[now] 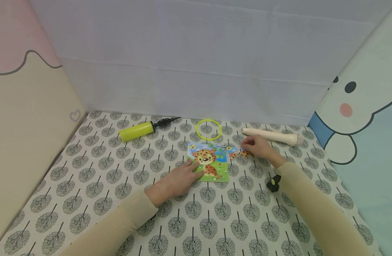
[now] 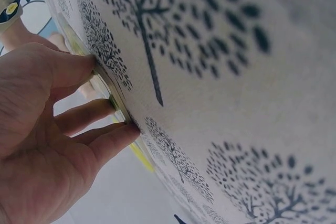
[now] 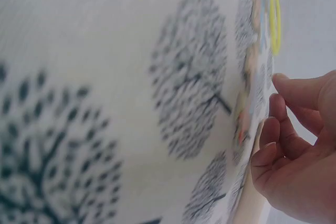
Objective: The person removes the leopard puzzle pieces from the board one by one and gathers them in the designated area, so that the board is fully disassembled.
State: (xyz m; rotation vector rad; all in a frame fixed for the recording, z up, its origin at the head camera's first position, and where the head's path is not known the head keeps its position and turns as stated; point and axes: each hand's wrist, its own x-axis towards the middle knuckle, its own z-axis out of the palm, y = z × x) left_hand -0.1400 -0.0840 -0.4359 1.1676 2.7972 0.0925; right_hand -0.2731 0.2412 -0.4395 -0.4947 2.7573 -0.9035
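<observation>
A flat picture puzzle [image 1: 212, 160] with a spotted leopard cub on green grass lies in the middle of the table. My left hand [image 1: 184, 176] rests on its left edge, thumb and fingers fairly straight; the left wrist view shows these fingertips [image 2: 134, 129] touching the puzzle's edge. Several small spotted picture pieces [image 1: 234, 154] lie just right of the puzzle. Over them hovers my right hand [image 1: 257, 146], fingers loosely bent. In the right wrist view, nothing shows between the thumb [image 3: 294, 90] and the fingers.
Behind the puzzle lies a yellow ring [image 1: 198, 135]. A yellow hand pump [image 1: 136, 131] with a black nozzle is at the back left. A pale tube [image 1: 269, 135] lies behind my right hand, and a small black object [image 1: 273, 183] sits beside the right sleeve.
</observation>
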